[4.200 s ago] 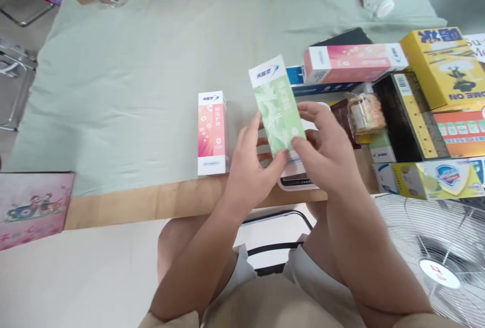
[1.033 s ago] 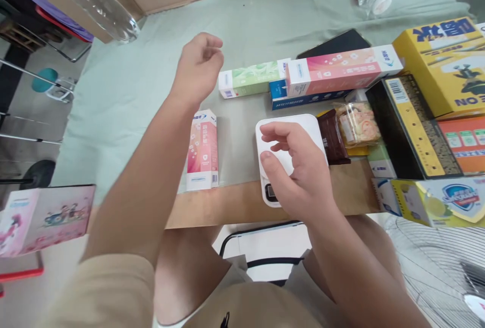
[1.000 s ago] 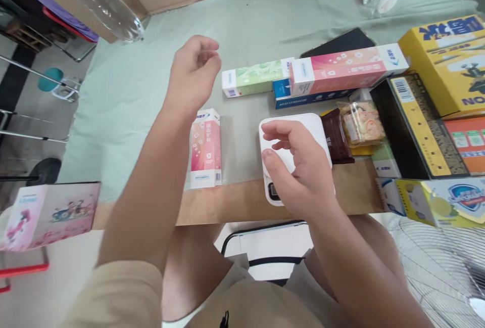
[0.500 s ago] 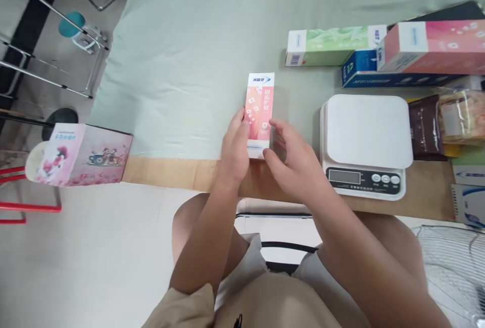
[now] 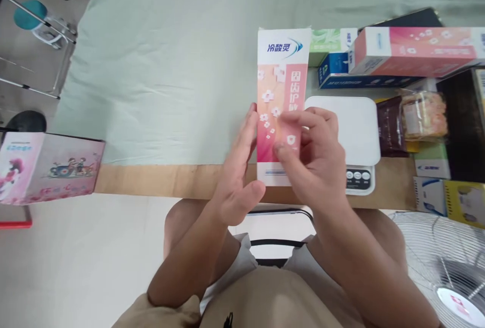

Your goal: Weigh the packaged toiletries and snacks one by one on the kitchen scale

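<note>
A pink and white toothpaste box (image 5: 264, 138) with flower prints and Chinese lettering is held upright to my view, above the table's front edge. My left hand (image 5: 240, 164) lies along its left side with fingers stretched and thumb apart near the lower corner. Across the box's lower right front, my right hand (image 5: 312, 148) has its thumb and forefinger bent close together, while its other fingers curl at the right edge. Those fingertips are slightly blurred and partly hidden. Behind my right hand is a white kitchen scale (image 5: 358, 131), partly covered.
At the right lie a green box (image 5: 325, 41), a blue box (image 5: 333, 71), another pink box (image 5: 420, 50) and packaged food (image 5: 424, 115). A pink printed carton (image 5: 70, 166) stands left of the table (image 5: 159, 179). A fan (image 5: 439, 262) is at lower right.
The toothpaste box has come up off the table, nearer to my view, and looks larger. My right hand has moved onto its front. The view has shifted to the right.
</note>
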A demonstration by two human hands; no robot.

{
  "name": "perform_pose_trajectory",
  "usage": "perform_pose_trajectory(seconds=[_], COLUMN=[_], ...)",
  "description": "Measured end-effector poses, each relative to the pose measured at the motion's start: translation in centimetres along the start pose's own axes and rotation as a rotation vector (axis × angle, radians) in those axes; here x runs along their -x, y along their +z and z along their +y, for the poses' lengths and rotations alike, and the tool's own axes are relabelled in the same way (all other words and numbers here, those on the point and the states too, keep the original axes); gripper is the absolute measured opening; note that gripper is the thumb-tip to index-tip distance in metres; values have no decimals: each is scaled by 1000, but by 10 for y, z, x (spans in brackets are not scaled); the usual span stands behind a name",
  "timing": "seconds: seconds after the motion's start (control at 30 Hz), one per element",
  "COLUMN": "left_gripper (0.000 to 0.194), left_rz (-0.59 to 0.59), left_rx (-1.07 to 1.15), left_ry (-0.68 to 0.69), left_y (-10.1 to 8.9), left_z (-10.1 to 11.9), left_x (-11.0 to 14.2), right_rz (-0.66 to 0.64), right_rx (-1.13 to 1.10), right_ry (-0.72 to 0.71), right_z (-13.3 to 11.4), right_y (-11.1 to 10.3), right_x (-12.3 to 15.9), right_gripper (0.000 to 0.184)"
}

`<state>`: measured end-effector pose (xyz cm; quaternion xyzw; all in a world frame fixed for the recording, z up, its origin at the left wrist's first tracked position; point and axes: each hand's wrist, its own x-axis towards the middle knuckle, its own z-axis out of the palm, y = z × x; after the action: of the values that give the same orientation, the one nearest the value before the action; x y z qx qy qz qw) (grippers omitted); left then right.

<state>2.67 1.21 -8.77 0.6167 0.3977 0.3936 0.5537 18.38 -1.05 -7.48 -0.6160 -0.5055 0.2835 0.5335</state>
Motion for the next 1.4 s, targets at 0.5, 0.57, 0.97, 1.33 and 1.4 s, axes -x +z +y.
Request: perform_pose_trajectory(seconds=[0.5,0.57,0.97,1.33,1.4], left_gripper=[49,47,44,65,62], left_rz=[-184,-158,7,5,140], left_rx=[-191,-242,-386,99,111], left_ry=[260,238,71,-323,-305], left_y=[66,65,64,6,-11], left_z=[-19,-21,-11,2,1], left_x=[-30,-31,-34,-37,-42], right_rz=[57,47,75,-191,-169], right_rx=[378,402,487,217,206], right_ry=[37,103,347,195,185], right_z=[17,14,3,1,2], right_y=[-96,-101,-93,-66,-66], right_x=[-7,-8,-13,-14,-16], right_gripper=[32,31,32,36,37])
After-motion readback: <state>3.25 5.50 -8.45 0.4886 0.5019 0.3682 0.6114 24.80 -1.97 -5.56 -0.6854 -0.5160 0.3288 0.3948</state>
